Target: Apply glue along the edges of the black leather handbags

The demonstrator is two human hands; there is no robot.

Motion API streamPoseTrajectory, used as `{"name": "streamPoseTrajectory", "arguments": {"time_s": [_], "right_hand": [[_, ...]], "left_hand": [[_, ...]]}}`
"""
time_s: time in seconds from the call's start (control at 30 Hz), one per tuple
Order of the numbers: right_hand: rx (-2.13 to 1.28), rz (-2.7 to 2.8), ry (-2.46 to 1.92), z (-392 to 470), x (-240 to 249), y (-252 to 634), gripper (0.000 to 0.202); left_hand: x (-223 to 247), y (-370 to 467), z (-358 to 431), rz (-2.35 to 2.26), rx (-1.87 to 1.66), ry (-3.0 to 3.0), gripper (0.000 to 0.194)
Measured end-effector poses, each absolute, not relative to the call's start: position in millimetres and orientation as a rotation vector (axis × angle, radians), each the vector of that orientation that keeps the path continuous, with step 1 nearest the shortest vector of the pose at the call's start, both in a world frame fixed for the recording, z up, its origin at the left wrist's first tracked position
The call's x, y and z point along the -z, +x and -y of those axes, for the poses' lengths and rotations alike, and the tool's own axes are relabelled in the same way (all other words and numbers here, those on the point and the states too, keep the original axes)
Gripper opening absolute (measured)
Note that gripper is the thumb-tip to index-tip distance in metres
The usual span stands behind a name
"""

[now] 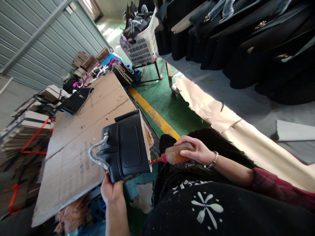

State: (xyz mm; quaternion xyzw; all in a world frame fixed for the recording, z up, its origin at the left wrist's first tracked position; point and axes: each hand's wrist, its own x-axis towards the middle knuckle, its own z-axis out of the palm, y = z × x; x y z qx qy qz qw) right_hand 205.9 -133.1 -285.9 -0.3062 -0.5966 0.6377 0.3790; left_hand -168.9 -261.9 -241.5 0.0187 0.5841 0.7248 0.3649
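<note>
A black handbag panel lies over the near edge of the cardboard-topped table, its raw beige edge facing me. Its handle is wrapped in clear plastic and points away to the left. My left hand grips the bag's lower side, with the fingers hidden beneath it. Wrapped in my right hand is a squeeze bottle of amber stuff, probably glue. Its red nozzle points left, the tip at the bag's beige edge; whether it touches is hard to tell.
Flat cardboard covers the table, with another black bag piece at its far left. Bundled stacks stand along the left. A white basket of bags is at the back. Rows of black bags fill the right-hand table.
</note>
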Motion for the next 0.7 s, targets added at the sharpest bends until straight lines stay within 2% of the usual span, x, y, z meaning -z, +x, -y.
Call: {"name": "streamPoseTrajectory", "arguments": {"time_s": [0.17, 0.37, 0.5, 0.7], "right_hand": [[-1.687, 1.555, -0.755, 136.8, 289.0, 207.5, 0.04], [-1.539, 1.571, -0.778, 129.7, 285.5, 209.4, 0.037], [-1.555, 1.608, -0.716, 129.9, 284.6, 209.7, 0.037], [-1.509, 1.556, -0.802, 132.5, 285.8, 209.3, 0.035]], "left_hand": [[237.2, -165.9, 259.4, -1.488, -1.89, 0.008, 0.034], [233.1, -157.7, 256.2, -1.56, -1.889, -0.012, 0.031], [226.7, -150.9, 252.5, -1.577, -1.883, 0.016, 0.032], [230.9, -159.0, 254.2, -1.484, -1.915, -0.104, 0.039]]}}
